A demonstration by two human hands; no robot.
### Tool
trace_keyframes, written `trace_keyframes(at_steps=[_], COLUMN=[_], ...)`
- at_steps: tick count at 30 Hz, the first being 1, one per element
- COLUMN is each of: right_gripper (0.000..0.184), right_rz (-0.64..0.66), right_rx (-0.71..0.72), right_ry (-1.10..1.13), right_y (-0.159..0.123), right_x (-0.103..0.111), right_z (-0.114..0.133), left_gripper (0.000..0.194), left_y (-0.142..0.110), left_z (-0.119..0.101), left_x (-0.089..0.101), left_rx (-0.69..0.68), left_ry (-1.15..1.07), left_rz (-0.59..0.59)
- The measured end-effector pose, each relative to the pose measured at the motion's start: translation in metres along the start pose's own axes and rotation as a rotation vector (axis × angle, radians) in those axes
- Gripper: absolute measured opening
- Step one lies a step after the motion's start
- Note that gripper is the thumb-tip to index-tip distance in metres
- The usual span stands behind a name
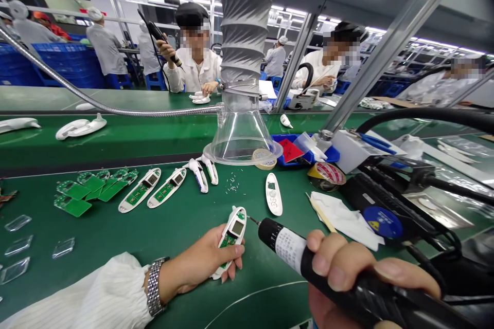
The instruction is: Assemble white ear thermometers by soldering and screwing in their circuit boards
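Observation:
My left hand (203, 262) is closed around a white device half-shell (232, 234) with a green circuit board and a small display in it, held on the green mat (154, 236). My right hand (358, 277) grips a black electric screwdriver (293, 247) with a white label. Its thin bit points left, and the tip sits just right of the shell's upper end. A metal watch is on my left wrist.
Two more board-fitted shells (152, 190), loose green boards (92, 190), white handle parts (204, 172), a white cover (274, 194) and clear lenses (17, 247) lie around. A clear fume hood (241, 133) hangs ahead. Tape rolls, a cloth and a black unit stand right. Co-workers sit beyond the conveyor.

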State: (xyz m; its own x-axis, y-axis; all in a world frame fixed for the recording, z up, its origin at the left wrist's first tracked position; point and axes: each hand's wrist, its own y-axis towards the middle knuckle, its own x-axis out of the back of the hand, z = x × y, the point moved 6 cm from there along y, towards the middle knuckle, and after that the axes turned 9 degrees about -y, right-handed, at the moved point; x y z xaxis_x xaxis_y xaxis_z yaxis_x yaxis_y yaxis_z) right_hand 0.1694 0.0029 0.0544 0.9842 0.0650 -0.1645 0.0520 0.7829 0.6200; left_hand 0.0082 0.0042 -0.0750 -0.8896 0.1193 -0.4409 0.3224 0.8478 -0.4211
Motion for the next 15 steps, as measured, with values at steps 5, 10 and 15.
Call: trace_keyframes(at_steps=[5, 10, 15], right_gripper=[0.023, 0.023, 0.023], right_rz=[-0.001, 0.005, 0.007], right_rx=[0.064, 0.067, 0.057], right_ry=[0.049, 0.111, 0.097], right_y=[0.000, -0.001, 0.000], right_x=[-0.011, -0.014, -0.015], right_z=[-0.008, -0.013, -0.015], left_gripper=[0.037, 0.036, 0.036], left_y=[-0.001, 0.000, 0.002], left_z=[-0.001, 0.000, 0.003], left_x=[-0.001, -0.001, 0.000], left_rx=[-0.014, -0.003, -0.009], left_ry=[0.023, 0.019, 0.031], left_rz=[0.024, 0.037, 0.043])
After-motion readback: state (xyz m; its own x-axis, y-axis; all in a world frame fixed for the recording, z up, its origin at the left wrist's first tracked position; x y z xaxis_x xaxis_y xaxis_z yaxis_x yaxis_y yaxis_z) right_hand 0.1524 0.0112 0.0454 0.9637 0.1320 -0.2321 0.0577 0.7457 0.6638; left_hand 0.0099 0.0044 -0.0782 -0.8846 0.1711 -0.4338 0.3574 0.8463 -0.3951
